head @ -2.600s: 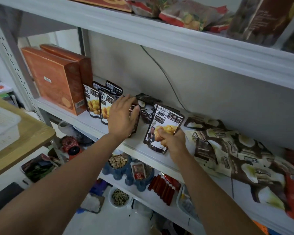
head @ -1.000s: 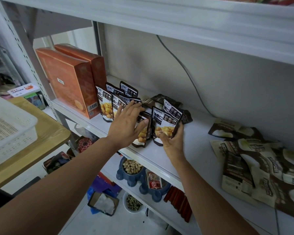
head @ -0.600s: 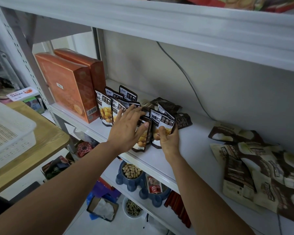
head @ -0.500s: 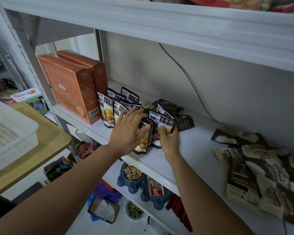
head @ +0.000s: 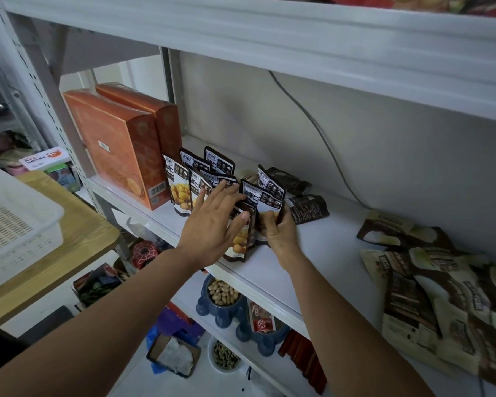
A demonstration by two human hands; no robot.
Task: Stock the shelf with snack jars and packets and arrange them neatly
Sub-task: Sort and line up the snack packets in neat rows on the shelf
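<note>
Snack packet [head: 265, 200]: stands on the middle shelf [head: 321, 253], at the right end of the packet row [head: 184, 184].
Right hand [head: 279, 234]: fingers curl round its bottom and hold it.
Left hand [head: 212, 229]: at 9 o'clock, fingers straight, pressing flat on the row.
Orange boxes [head: 118, 150]: farther off at 9 o'clock.
Loose packets [head: 430, 287]: lying in a pile at 4 o'clock.

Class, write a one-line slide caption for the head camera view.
Left hand presses against upright snack packets on the white shelf; right hand grips a black-topped packet beside them.
</note>
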